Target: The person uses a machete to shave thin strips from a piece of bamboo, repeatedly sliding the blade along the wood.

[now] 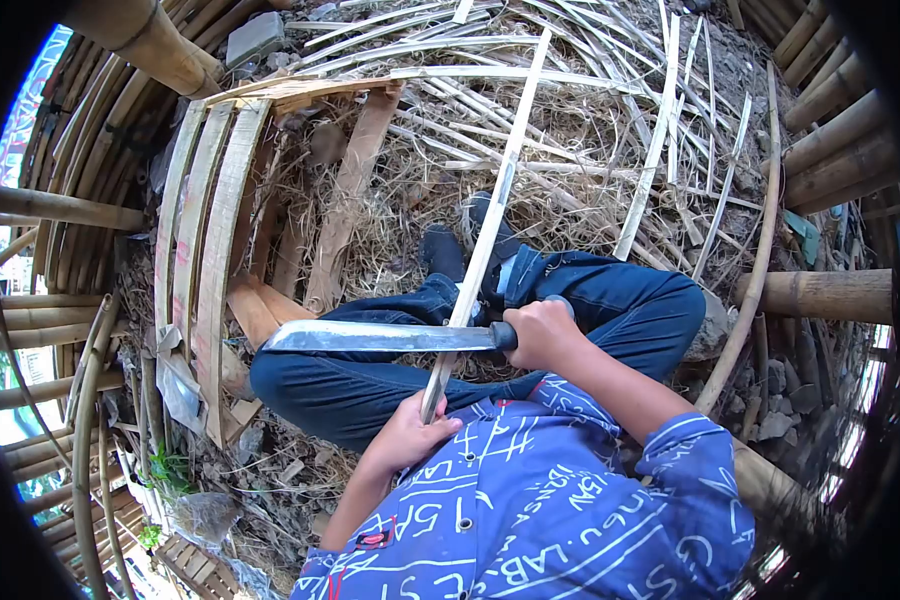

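Observation:
My right hand [543,333] is closed around the black handle of a machete [385,337]. Its broad blade points left and lies across a long, pale bamboo strip [498,195], over my lap. My left hand [410,433] grips the near end of that strip, close to my shirt. From there the strip slants up and away, past my crossed legs [610,300] and shoes, to the split pieces on the ground. The blade hides a short stretch of the strip.
A wooden crate [232,215] of slats stands to my left. Many split bamboo strips [660,140] lie over shavings ahead. Bamboo poles [820,296] are at the right, and more bamboo [65,207] lines the left. A grey block [255,40] sits at the far left.

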### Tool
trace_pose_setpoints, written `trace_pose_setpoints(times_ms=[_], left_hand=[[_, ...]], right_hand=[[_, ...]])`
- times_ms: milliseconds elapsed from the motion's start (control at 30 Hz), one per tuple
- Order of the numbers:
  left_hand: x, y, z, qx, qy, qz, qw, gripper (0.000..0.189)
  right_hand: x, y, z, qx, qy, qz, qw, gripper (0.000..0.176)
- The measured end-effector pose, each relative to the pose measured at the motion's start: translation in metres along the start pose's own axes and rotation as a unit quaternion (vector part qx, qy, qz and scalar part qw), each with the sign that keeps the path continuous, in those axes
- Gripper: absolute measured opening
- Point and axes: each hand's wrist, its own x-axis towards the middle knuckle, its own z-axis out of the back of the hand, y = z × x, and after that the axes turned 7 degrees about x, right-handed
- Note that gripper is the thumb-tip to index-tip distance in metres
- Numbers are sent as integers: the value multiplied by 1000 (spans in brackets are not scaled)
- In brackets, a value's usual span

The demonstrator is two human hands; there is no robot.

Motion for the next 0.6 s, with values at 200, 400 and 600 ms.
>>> trace_pose_setpoints(times_ms=[200,400,600], left_hand=[[-10,-12,8,-38,3,32,999,29],[-12,-6,3,-8,12,-12,1000,29],[-31,0,10,12,30,-35,999,23]], right_hand=[[15,-6,-6,2,-75,30,997,22],[45,-63,25,-66,-139,-110,982,25],[92,-116,55,-79,-164,-209,961,29]])
